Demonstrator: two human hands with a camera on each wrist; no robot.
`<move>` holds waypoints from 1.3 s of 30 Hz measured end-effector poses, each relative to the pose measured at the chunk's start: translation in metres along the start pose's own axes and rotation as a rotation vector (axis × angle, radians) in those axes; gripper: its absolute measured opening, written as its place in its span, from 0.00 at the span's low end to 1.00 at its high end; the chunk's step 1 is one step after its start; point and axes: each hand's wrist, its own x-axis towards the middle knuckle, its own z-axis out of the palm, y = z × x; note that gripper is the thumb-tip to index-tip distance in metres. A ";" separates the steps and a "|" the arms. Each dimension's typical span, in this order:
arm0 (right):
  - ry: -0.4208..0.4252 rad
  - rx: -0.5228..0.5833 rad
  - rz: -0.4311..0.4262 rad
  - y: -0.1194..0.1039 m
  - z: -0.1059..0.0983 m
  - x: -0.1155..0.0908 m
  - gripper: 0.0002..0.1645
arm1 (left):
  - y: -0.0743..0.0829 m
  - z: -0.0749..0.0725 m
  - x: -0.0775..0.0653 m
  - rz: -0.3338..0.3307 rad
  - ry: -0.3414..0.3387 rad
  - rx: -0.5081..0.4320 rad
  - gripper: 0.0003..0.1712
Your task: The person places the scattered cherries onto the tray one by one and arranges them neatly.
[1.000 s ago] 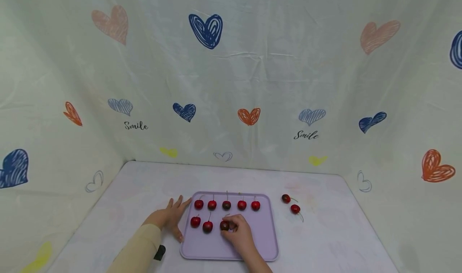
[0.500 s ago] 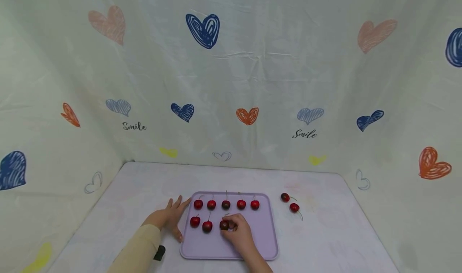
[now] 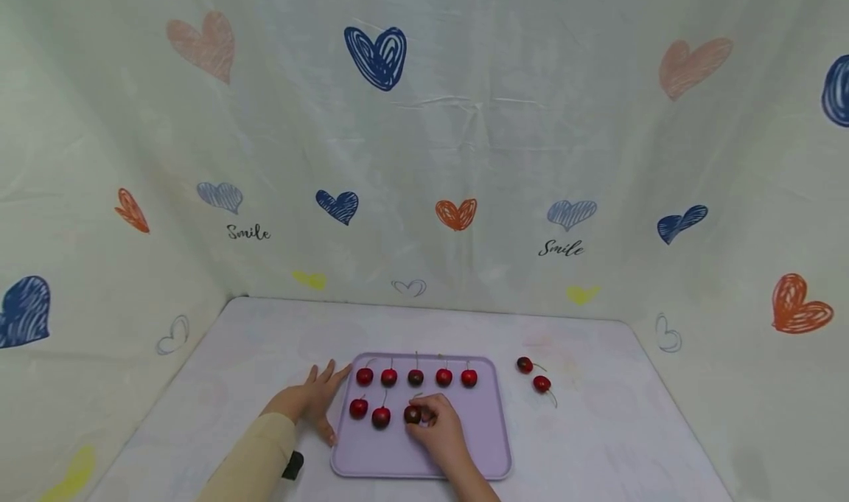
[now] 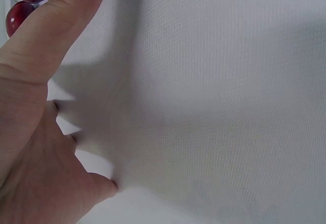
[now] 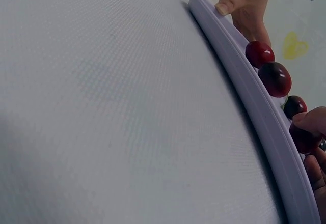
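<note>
A purple tray [image 3: 371, 458] lies on the table, with a back row of several cherries [image 3: 444, 377], stems pointing away. In front of them, two more cherries [image 3: 381, 417] sit at the left. My right hand [image 3: 441, 430] pinches a dark cherry [image 3: 412, 414] between thumb and fingers, to the right of that pair; the right wrist view also shows this cherry [image 5: 304, 138] in the fingers. My left hand [image 3: 317, 400] has its fingers spread on the table, touching the tray's left edge; the left wrist view shows its thumb [image 4: 56, 25] near some cherries [image 4: 19, 18].
Two loose cherries [image 3: 542, 385] with stems lie on the table right of the tray. A small black object [image 3: 293, 465] is beside the left sleeve [image 3: 255, 458]. A white curtain [image 3: 424, 133] printed with hearts rises behind the table.
</note>
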 end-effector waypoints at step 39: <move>0.084 -0.089 0.414 0.021 -0.134 0.014 0.23 | -0.007 0.005 0.006 0.025 -0.003 0.002 0.73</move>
